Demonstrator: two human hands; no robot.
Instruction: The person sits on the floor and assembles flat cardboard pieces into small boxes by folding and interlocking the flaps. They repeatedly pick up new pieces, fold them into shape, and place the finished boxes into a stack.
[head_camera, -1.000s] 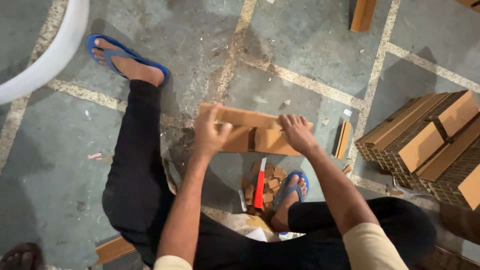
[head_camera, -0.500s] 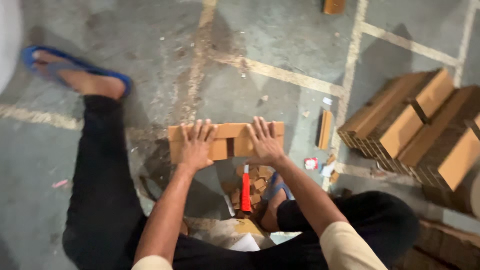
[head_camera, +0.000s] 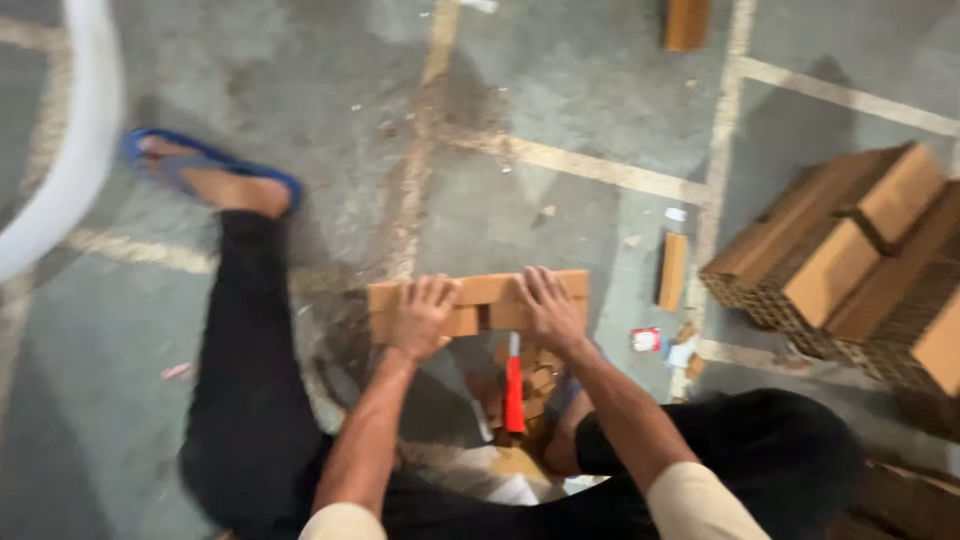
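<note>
A flat brown cardboard piece lies across the concrete floor in front of me. My left hand presses on its left half with fingers spread. My right hand presses on its right half the same way. Just below the hands, a red-handled cutter rests on a small heap of cardboard scraps between my legs.
Stacks of brown corrugated cardboard stand at the right. A loose cardboard strip and a small red packet lie on the floor nearby. My left leg ends in a blue sandal. A white curved object is at the far left.
The view has shifted slightly. Both hands went from holding the cardboard tilted to pressing it flat, and stay there now.
</note>
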